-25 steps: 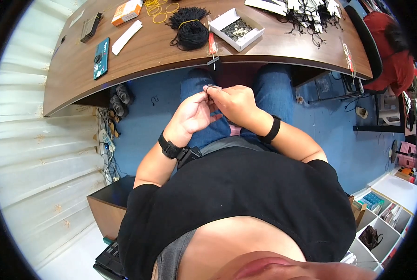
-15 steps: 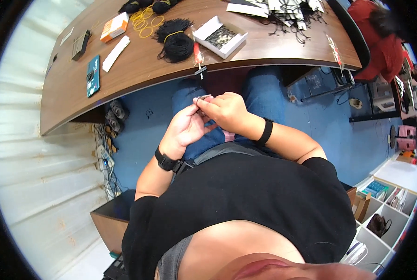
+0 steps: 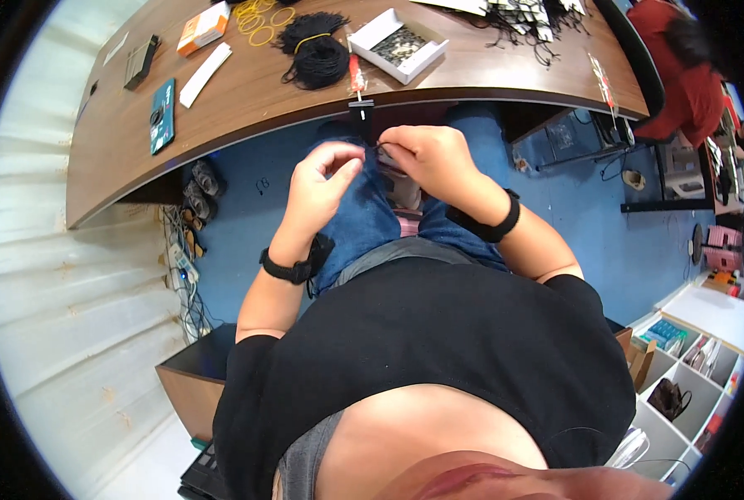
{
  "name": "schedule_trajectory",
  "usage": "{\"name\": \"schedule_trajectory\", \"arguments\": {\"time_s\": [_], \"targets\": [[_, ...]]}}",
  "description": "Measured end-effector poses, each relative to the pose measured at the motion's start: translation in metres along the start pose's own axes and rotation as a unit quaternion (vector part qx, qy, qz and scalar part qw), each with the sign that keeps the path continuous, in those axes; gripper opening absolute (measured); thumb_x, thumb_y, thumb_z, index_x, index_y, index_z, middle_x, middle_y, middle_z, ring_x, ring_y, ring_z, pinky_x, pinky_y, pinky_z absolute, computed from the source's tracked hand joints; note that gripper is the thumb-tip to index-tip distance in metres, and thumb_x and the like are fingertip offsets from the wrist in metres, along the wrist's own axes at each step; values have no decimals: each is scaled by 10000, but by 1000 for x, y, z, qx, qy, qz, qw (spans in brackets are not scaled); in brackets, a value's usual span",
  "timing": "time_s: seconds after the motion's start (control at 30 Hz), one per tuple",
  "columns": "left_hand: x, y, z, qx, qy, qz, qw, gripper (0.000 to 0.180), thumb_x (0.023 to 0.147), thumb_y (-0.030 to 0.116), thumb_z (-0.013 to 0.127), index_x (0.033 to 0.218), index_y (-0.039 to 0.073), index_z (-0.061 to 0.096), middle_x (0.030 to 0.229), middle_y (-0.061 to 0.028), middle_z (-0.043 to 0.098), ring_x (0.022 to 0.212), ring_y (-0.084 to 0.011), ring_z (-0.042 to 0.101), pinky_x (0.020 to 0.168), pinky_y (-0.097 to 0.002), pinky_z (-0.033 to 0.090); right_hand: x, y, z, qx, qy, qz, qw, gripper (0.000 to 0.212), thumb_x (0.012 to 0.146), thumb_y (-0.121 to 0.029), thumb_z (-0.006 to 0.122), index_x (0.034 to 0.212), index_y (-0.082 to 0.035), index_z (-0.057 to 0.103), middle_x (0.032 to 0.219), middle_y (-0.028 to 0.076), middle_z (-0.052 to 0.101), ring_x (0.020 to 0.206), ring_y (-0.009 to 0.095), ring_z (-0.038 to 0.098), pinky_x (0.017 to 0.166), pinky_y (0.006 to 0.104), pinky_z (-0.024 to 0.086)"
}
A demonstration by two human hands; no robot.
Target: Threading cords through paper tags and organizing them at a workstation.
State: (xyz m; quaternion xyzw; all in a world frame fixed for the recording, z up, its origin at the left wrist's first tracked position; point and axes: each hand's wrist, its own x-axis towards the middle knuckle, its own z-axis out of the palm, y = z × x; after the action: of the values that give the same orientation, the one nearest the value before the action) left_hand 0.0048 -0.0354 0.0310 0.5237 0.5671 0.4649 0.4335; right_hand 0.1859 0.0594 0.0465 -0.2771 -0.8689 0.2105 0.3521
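My left hand (image 3: 322,183) is over my lap with thumb and fingers curled together in a pinch. Close by, my right hand (image 3: 434,158) is closed too, its fingertips facing the left ones across a small gap. Something thin and dark shows at the right fingertips, too small to name; what the left fingertips hold is hidden. Just beyond the hands, a small dark clamp-like piece (image 3: 361,105) sits at the table edge, below a red-and-white strip (image 3: 356,75). A white open box (image 3: 426,62) of small dark and pale pieces stands on the table.
On the brown table (image 3: 247,108) are a bundle of black cords (image 3: 318,65), yellow bands (image 3: 262,35), an orange-white box (image 3: 203,29), a teal packet (image 3: 162,117) and white tags with black strings (image 3: 538,21). A person in red (image 3: 676,79) sits at right.
My hands, together half a second ago around a small flat piece, have moved apart and slightly forward. That piece no longer shows clearly. The view has shifted a little.
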Motion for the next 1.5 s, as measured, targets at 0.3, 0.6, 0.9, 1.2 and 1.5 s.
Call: {"name": "schedule_trajectory", "arguments": {"time_s": [0.3,0.6,0.9,1.2,1.5], "targets": [[6,13,28,-74,34,97,992,197,851,-10,568,1045,-33,588,1027,-70,606,946,-122,571,849,-253,448,-3,-20,-15,106,-34,68,991,114,788,-154,629,868,-83,668,788,123,651,716,298,642,615,355,510],[10,8,37,-79,111,137,981,64,845,28,587,897,-9,594,938,-88,632,871,-146,596,780,-278,468,-3,-21,-20,71,-21,114,991,114,810,-162,613,859,-66,652,725,113,651,610,250,644,553,330,501],[12,0,44,-208,9,172,963,380,835,55,615,1171,42,438,1153,-107,523,1101,-189,499,929,-318,405,-5,-7,-16,717,-121,346,593,120,923,-135,520,885,-42,585,559,21,531,400,69,416,389,198,319],[15,-5,35,-158,-76,53,983,425,797,71,668,1191,-3,526,1007,-51,558,956,-140,530,856,-276,430,-11,-2,-15,352,-18,200,914,146,909,-127,542,926,-14,632,699,20,579,541,95,537,487,200,418],[11,18,25,222,49,181,957,473,698,81,719,1148,48,577,862,-121,553,784,-255,553,710,-319,453,-3,13,-30,785,5,240,571,113,930,-127,495,952,-44,569,845,39,584,803,149,584,823,340,480]]}}
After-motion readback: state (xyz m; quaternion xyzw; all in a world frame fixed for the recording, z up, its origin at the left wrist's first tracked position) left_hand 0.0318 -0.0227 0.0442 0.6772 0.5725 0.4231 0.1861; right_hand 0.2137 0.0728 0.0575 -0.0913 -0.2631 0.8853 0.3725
